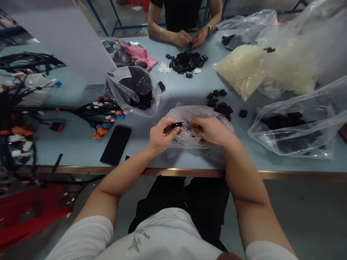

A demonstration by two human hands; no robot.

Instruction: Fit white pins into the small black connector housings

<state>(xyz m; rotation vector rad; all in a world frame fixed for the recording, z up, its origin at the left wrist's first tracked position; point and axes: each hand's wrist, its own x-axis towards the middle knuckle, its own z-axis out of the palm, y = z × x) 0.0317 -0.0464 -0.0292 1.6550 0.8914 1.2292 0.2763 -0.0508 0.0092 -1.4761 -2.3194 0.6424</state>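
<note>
A small black plastic connector (176, 125) is pinched between the thumb and fingers of my left hand (160, 135). Under both hands lies an opened clear plastic bag (179, 142) with many tiny white pieces (192, 132) in it. My right hand (213, 130) is over these pieces with its fingertips bent together and pointing down among them. Whatever those fingers hold is too small or hidden to make out. Just beyond the bag sits a pile of black connectors (222, 108).
A black phone (116, 145) and wire harnesses (89, 112) lie to the left. Bags of black parts (292, 130) and a bag of pale yellow pieces (242, 68) are on the right. Across the table, a co-worker's hands (191, 39) work near another black pile (187, 62).
</note>
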